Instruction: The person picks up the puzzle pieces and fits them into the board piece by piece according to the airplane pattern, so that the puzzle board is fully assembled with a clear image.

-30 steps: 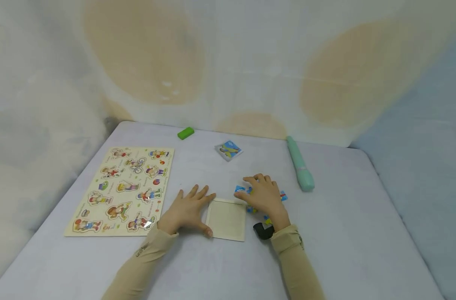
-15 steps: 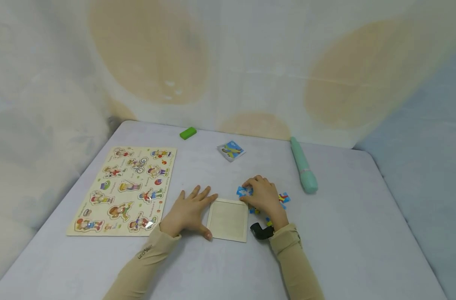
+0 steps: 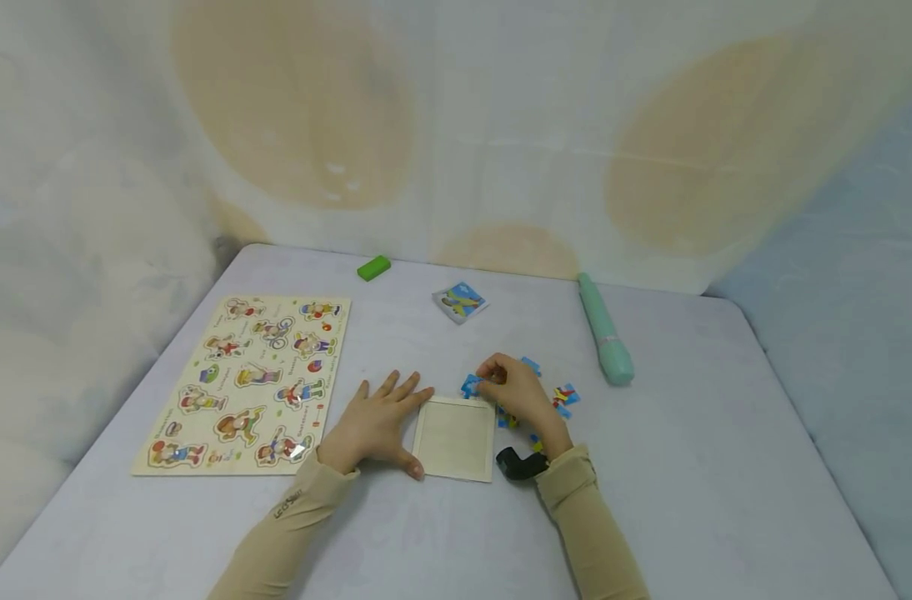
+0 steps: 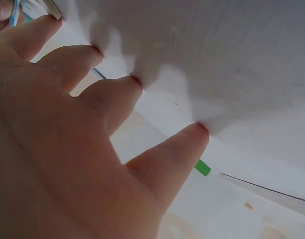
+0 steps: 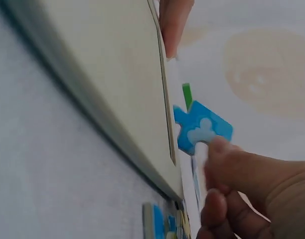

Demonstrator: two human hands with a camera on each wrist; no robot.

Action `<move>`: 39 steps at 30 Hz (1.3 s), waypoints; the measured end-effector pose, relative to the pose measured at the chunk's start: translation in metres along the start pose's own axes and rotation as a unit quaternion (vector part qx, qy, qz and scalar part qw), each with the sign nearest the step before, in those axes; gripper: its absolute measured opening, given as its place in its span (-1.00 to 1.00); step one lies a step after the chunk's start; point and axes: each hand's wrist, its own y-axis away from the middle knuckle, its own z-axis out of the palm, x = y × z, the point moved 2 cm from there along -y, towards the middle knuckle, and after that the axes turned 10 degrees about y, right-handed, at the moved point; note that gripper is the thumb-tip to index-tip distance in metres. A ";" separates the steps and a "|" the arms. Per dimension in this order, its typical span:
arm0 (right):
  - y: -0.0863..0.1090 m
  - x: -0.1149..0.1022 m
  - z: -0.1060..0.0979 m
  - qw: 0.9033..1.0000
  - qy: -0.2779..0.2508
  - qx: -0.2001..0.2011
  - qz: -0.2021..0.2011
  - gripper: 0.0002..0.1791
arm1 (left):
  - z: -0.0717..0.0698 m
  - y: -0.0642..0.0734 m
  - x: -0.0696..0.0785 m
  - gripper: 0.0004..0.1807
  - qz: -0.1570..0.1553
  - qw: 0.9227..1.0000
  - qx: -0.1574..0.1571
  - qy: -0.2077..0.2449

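Observation:
My right hand [image 3: 522, 392] pinches a blue jigsaw puzzle piece [image 5: 202, 128] between thumb and fingers, just beyond the top right corner of a shallow wooden tray [image 3: 456, 440]. A white cloud shape shows on the piece in the right wrist view. My left hand [image 3: 376, 423] lies with fingers spread along the tray's left side, its thumb and index finger touching the frame. In the left wrist view its fingertips [image 4: 200, 128] press the white tabletop. More puzzle pieces [image 3: 566, 395] lie loose around my right hand, some partly hidden under it.
On the left lies a large board [image 3: 246, 383] with sports figures. Toward the back are a green block [image 3: 374, 267] and a small picture packet [image 3: 460, 302]. A mint-green tapered object [image 3: 606, 333] lies to the right. A black curved object [image 3: 519, 464] sits by the right wrist.
My right hand has closed its thumb and fingers on the blue puzzle piece and shifted it slightly left to the tray's far edge. The left hand keeps its place.

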 end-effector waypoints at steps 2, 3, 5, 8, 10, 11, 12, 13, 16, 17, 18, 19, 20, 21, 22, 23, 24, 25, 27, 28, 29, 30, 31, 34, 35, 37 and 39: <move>0.000 -0.003 -0.001 0.999 -0.038 0.008 0.011 -0.87 | 0.000 -0.001 0.000 0.36 -0.002 1.000 0.000 0.000; 0.000 -0.006 -0.002 0.998 -0.052 0.013 0.011 -0.88 | 0.000 -0.001 -0.001 0.36 -0.003 1.000 0.000 0.000; 0.000 -0.011 -0.002 0.997 -0.077 0.015 0.007 -0.87 | 0.001 -0.002 -0.001 0.36 -0.003 1.000 0.000 -0.001; -0.001 -0.020 0.003 0.996 -0.090 -0.011 -0.004 -0.85 | 0.001 -0.003 -0.002 0.36 -0.007 1.000 -0.002 -0.002; -0.001 -0.027 0.008 0.996 -0.080 -0.037 -0.009 -0.85 | 0.001 -0.004 -0.002 0.36 -0.009 1.000 -0.004 -0.003; -0.002 -0.030 0.011 0.996 -0.072 -0.047 -0.012 -0.84 | 0.001 -0.004 -0.002 0.36 -0.010 1.000 -0.006 -0.003; -0.002 -0.033 0.014 0.996 -0.065 -0.054 -0.012 -0.85 | 0.001 -0.005 -0.002 0.36 -0.010 1.000 -0.006 -0.003; -0.002 -0.036 0.016 0.997 -0.056 -0.056 -0.011 -0.85 | 0.001 -0.005 -0.002 0.36 -0.009 1.000 -0.006 -0.003; 0.000 -0.045 0.020 0.998 -0.040 -0.056 -0.004 -0.89 | 0.001 -0.006 -0.003 0.35 -0.005 1.000 -0.003 -0.002; 0.000 -0.047 0.020 0.998 -0.037 -0.055 -0.001 -0.89 | 0.001 -0.006 -0.003 0.35 -0.003 1.000 -0.002 -0.002; 0.001 -0.050 0.020 0.998 -0.033 -0.054 0.004 -0.90 | 0.001 -0.006 -0.003 0.35 -0.001 1.000 -0.001 -0.002; 0.001 -0.051 0.021 0.998 -0.028 -0.054 0.009 -0.90 | 0.001 -0.006 -0.003 0.35 -0.001 1.000 0.000 -0.003; 0.002 -0.053 0.021 0.998 -0.023 -0.054 0.014 -0.90 | 0.001 -0.006 -0.003 0.35 -0.001 1.000 0.000 -0.003; 0.003 -0.054 0.022 0.998 -0.020 -0.052 0.021 -0.89 | 0.001 -0.005 -0.002 0.35 -0.001 1.000 -0.001 -0.004; 0.003 -0.055 0.022 0.998 -0.013 -0.049 0.025 -0.89 | 0.001 -0.005 -0.002 0.35 0.001 1.000 0.000 -0.003; 0.003 -0.056 0.023 0.999 -0.005 -0.045 0.027 -0.88 | 0.000 -0.005 -0.002 0.34 0.003 1.000 0.001 -0.002; 0.003 -0.057 0.024 0.999 0.001 -0.041 0.031 -0.87 | 0.000 -0.005 -0.002 0.34 0.005 1.000 0.000 0.001; 0.003 -0.058 0.024 0.999 0.005 -0.037 0.033 -0.86 | 0.000 -0.005 -0.002 0.33 0.006 1.000 -0.001 0.003; 0.003 -0.060 0.025 0.999 0.012 -0.030 0.037 -0.85 | -0.001 -0.005 -0.002 0.33 0.011 1.000 -0.004 0.009; 0.003 -0.060 0.025 0.999 0.015 -0.028 0.037 -0.85 | -0.001 -0.005 -0.002 0.33 0.014 1.000 -0.005 0.012; 0.002 -0.061 0.026 0.999 0.015 -0.026 0.039 -0.85 | -0.001 -0.005 -0.002 0.33 0.015 1.000 -0.006 0.012; 0.002 -0.062 0.026 0.999 0.014 -0.024 0.041 -0.85 | -0.002 -0.006 -0.002 0.33 0.016 1.000 -0.008 0.012; 0.001 -0.062 0.027 0.999 0.014 -0.021 0.040 -0.85 | -0.002 -0.006 -0.003 0.33 0.018 1.000 -0.008 0.011; 0.000 -0.062 0.030 0.999 0.017 -0.013 0.034 -0.84 | -0.003 -0.006 -0.005 0.34 0.027 1.000 -0.004 0.012; -0.001 -0.062 0.031 0.999 0.022 -0.010 0.032 -0.83 | -0.003 -0.006 -0.005 0.34 0.030 0.999 -0.003 0.015; -0.002 -0.062 0.034 0.999 0.029 -0.006 0.028 -0.83 | -0.003 -0.006 -0.006 0.34 0.036 0.999 -0.004 0.025; -0.003 -0.063 0.037 0.999 0.038 -0.006 0.027 -0.83 | -0.002 -0.006 -0.007 0.35 0.040 0.999 -0.008 0.035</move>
